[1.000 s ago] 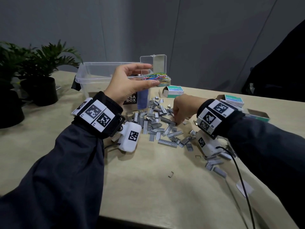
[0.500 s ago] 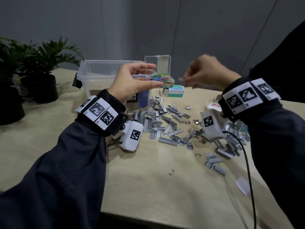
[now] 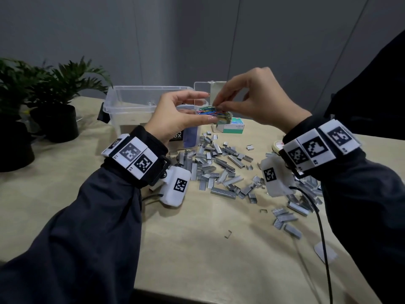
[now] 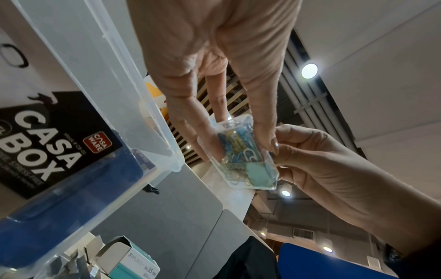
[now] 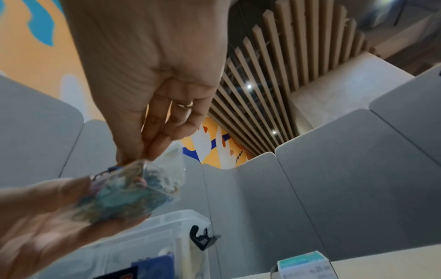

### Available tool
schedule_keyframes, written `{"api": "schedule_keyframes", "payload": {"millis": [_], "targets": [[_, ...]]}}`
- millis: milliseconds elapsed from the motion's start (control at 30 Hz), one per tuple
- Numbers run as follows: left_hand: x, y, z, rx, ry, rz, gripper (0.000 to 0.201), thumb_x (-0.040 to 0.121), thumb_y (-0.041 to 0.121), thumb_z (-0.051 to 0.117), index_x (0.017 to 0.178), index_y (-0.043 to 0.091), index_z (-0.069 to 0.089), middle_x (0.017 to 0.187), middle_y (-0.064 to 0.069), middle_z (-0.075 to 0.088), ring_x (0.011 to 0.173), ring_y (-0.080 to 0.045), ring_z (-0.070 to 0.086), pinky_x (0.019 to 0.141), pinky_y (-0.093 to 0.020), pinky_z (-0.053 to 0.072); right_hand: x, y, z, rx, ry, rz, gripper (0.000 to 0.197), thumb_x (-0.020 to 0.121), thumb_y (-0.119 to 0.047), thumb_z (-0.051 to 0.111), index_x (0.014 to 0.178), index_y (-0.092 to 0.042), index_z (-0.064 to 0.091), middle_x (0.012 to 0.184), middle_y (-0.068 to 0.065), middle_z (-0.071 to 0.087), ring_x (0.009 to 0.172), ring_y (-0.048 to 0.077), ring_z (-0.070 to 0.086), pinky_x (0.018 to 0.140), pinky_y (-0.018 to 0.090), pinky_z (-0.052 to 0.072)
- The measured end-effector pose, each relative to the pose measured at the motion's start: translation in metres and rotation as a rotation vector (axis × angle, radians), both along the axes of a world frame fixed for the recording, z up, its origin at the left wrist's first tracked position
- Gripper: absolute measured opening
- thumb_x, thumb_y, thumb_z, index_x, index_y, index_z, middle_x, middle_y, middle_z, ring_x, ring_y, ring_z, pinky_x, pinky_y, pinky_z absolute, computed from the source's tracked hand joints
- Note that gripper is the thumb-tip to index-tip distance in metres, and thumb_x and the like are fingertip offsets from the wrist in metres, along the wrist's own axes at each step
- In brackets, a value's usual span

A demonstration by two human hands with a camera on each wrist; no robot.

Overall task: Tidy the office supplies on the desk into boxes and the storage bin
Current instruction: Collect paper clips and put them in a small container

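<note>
Head view is kinda dim and flat, with soft, even light from above, so the desk (image 3: 197, 249) only gets faint shadows under the sleeves and staples (image 3: 219, 170). Corners go dark and the wall's seams lean near the edges, typical wide-angle stuff. Focus is decent in the middle.

Left wrist view is the sharpest and brightest; round ceiling lights (image 4: 309, 71) blow out into white blobs and the bin (image 4: 100, 79) has a milky sheen.

Right wrist view is smeared: left hand (image 5: 47, 217) and clip box (image 5: 133, 190) are pure motion blur, and only the background is crisp.
</note>
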State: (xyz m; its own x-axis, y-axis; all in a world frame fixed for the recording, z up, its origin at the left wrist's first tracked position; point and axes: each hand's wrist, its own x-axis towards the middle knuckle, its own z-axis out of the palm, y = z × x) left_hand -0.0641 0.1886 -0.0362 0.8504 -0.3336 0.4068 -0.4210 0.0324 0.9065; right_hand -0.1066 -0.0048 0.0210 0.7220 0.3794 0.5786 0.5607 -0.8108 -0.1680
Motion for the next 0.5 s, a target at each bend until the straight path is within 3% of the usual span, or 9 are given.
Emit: {"api": "schedule_keyframes", "payload": {"millis": [100,167,267,367,433,500], "targets": [[0.000,0.000,0.001,-0.003,0.006,-0.007,0.056,0.064,0.010,0.086,0.117,0.013,0.067,0.115,-0.007,0.067,0.089,-0.012,0.071,0.080,-0.025,0.057,0.001,-0.004,-0.001,0.168,-0.018,-0.009,0.016,0.090,-0.031,0.070,0.098,-0.020,0.077,0.086,-0.010,0.072,0.078,0.000,0.067,0.068,0.006,0.047],[0.000,0.001,0.001,-0.010,0.010,-0.005,0.055,0.065,0.011,0.087,0.116,0.013,0.068,0.115,-0.007,0.067,0.096,-0.015,0.070,0.081,-0.025,0.057,0.000,-0.010,0.000,0.339,-0.022,-0.034,0.026,0.089,-0.039,0.069,0.103,-0.018,0.074,0.090,-0.009,0.071,0.083,0.004,0.067,0.070,0.013,0.051],[0.001,0.001,0.000,-0.032,0.013,-0.004,0.052,0.063,0.013,0.088,0.111,0.014,0.070,0.114,-0.008,0.068,0.103,-0.020,0.068,0.081,-0.028,0.057,-0.003,-0.020,-0.004,0.407,0.210,-0.081,0.072,0.066,-0.053,0.081,0.127,-0.023,0.057,0.114,-0.004,0.059,0.096,0.008,0.063,0.075,0.022,0.055],[0.000,0.000,0.000,-0.049,0.006,-0.009,0.050,0.060,0.016,0.089,0.107,0.015,0.072,0.113,-0.009,0.068,0.105,-0.021,0.067,0.082,-0.031,0.057,-0.005,-0.022,-0.014,0.303,0.419,-0.029,0.107,0.052,-0.043,0.087,0.145,-0.030,0.035,0.124,-0.003,0.051,0.097,0.006,0.064,0.080,0.022,0.057],[-0.001,-0.001,0.000,-0.062,-0.002,-0.011,0.052,0.060,0.017,0.089,0.108,0.014,0.071,0.114,-0.011,0.068,0.102,-0.021,0.069,0.079,-0.028,0.057,-0.004,-0.020,-0.020,0.336,0.440,0.032,0.107,0.053,-0.036,0.087,0.146,-0.025,0.035,0.119,-0.004,0.054,0.084,0.002,0.067,0.078,0.021,0.057],[-0.003,-0.002,0.001,-0.088,-0.004,-0.020,0.053,0.060,0.015,0.088,0.110,0.015,0.070,0.113,-0.013,0.068,0.097,-0.021,0.070,0.075,-0.025,0.056,-0.001,-0.018,-0.024,0.386,0.403,0.051,0.095,0.055,-0.035,0.086,0.138,-0.021,0.044,0.112,-0.004,0.058,0.073,0.003,0.067,0.074,0.024,0.058]]}}
